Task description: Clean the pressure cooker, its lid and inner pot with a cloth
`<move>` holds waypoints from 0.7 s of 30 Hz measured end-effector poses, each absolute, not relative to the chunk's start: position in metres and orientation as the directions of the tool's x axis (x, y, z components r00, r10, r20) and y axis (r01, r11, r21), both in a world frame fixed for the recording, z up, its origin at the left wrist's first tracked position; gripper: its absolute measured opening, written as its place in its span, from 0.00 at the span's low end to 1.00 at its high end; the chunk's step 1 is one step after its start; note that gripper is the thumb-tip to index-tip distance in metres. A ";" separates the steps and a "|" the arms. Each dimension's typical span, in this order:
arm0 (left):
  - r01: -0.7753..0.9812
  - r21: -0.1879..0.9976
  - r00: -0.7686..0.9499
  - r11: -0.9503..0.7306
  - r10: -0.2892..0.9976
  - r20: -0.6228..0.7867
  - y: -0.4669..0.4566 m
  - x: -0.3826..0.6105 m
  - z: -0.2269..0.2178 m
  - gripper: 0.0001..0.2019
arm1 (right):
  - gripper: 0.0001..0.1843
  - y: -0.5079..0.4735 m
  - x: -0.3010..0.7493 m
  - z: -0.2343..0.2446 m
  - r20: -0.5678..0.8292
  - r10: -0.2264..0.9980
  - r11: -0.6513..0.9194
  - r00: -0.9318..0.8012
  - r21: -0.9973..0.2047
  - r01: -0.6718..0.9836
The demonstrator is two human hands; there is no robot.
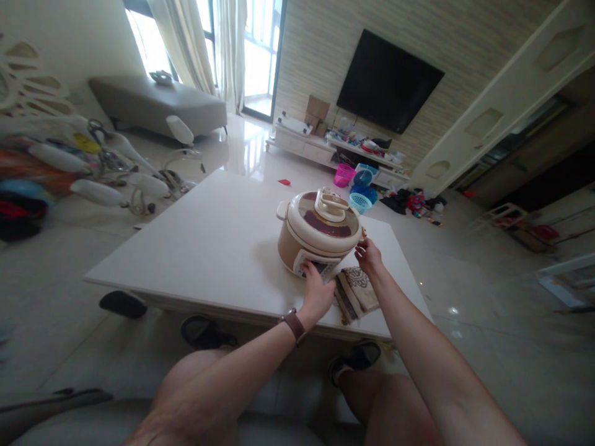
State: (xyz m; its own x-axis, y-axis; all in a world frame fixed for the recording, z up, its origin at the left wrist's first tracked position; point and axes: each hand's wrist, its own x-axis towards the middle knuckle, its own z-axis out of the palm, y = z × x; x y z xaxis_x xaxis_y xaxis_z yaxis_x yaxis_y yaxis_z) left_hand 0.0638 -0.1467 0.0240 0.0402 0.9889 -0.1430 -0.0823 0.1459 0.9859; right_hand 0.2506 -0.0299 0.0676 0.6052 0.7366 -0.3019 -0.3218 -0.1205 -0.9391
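A cream and light-brown electric pressure cooker (288, 246) with a domed lid stands upright on the white table (199, 235). My left hand (318, 291), with a brown-strapped watch at the wrist, reaches to the control panel on its front. Its fingers are stretched out against the panel, holding nothing. At the cooker's right side, my right hand (370, 256) has its fingers curled around the side handle, mostly hidden. A folded beige and brown cloth (365, 292) lies between my hands on the tabletop, close to the cooker.
A low cabinet (300, 147) and a wall-mounted television (389, 80) are across the room. Pink and blue baskets (344, 175) sit on the floor beyond the table. A grey bench (162, 108) stands by the window. My knees are close below the table's near edge.
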 end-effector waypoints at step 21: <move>0.156 0.966 -0.077 0.205 0.978 -0.195 -0.078 0.000 0.043 0.54 | 0.07 -0.115 0.172 0.046 -0.303 0.701 0.093 0.646 -0.859 -0.503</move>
